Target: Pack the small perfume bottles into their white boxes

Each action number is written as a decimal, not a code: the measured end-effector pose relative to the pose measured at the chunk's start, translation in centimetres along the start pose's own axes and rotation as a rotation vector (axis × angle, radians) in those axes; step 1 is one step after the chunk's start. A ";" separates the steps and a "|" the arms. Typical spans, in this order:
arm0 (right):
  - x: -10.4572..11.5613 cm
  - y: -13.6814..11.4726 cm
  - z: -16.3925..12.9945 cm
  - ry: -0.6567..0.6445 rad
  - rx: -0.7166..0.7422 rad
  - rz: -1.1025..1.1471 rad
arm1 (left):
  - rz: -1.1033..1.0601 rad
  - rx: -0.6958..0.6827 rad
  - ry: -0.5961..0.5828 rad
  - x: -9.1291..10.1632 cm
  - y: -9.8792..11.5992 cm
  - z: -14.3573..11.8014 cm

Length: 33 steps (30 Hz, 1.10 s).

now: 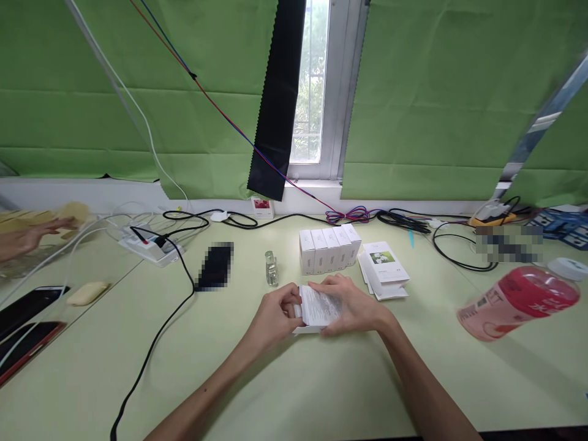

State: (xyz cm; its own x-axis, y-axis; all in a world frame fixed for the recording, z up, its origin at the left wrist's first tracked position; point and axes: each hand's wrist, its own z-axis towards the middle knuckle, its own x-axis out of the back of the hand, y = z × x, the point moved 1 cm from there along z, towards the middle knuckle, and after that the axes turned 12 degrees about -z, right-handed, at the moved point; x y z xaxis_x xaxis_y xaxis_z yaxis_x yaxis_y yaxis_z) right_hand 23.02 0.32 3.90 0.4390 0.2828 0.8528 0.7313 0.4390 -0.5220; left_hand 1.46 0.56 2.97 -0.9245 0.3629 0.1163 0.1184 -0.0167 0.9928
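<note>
Both my hands hold a small white carton (pixel 318 307) just above the pale green table (pixel 285 392). My left hand (pixel 274 315) pinches its left end, where a flap stands open. My right hand (pixel 350 304) wraps the right side, fingers across the printed top face. A small clear glass bottle (pixel 271 268) stands upright just behind my left hand. Behind the carton a row of several closed white boxes (pixel 329 248) stands side by side. Next to them on the right lies a stack of flat white cartons (pixel 384 269).
A black cable (pixel 156 334) runs from a white power strip (pixel 151 245) to the front edge. A blurred dark object (pixel 214 266) lies left of the bottle. A pink-and-red jar (pixel 519 302) lies at the right. Another person's hand (pixel 27 236) is at far left, phones (pixel 25 324) near it.
</note>
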 end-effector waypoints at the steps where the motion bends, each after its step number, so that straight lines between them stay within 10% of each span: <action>1: 0.0 -0.1 0.0 0.002 -0.001 -0.011 | 0.007 -0.017 0.027 -0.2 -0.4 0.0; 33: -1.1 -0.6 -0.2 -0.007 -0.049 -0.230 | 0.177 -0.023 -0.021 3.3 -2.6 -2.3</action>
State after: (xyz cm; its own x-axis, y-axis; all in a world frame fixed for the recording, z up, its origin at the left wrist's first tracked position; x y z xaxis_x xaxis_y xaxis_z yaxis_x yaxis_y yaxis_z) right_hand 22.20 -0.37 3.31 0.2542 0.1859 0.9491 0.8363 0.4507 -0.3123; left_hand -2.74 -0.29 0.80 -0.8821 0.3720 0.2890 0.2699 -0.1035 0.9573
